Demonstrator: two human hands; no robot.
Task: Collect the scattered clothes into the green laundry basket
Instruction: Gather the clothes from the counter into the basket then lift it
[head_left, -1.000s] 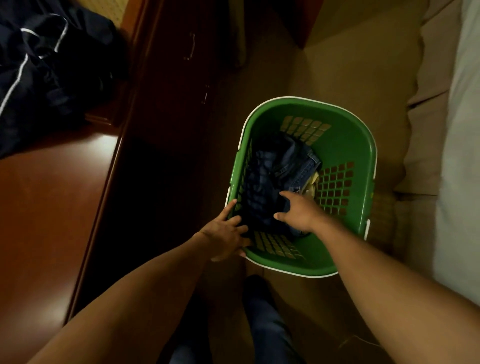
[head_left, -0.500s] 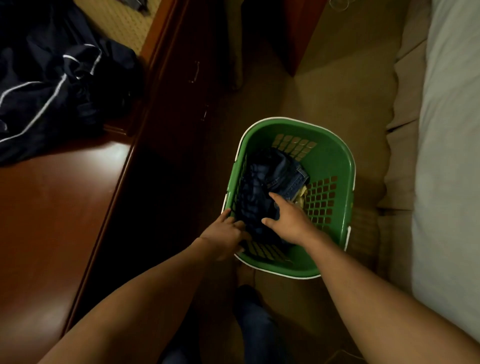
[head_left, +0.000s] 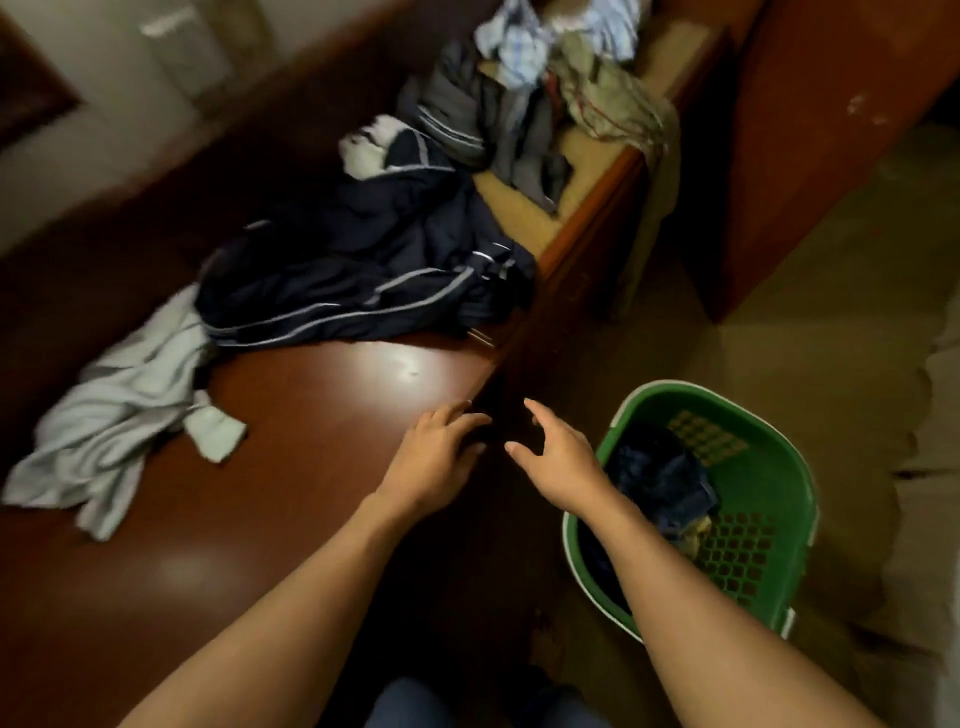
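Our left hand (head_left: 434, 457) and right hand (head_left: 558, 460) hover, fingers spread; green laundry basket (head_left: 779, 499) at four o'clock; navy jacket (head_left: 363, 275) at eleven.

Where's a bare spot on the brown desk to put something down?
The shiny desk top is bare between the navy jacket, the pale grey garment and the left hand, and nearer you. Crowded: the clothes pile beyond.
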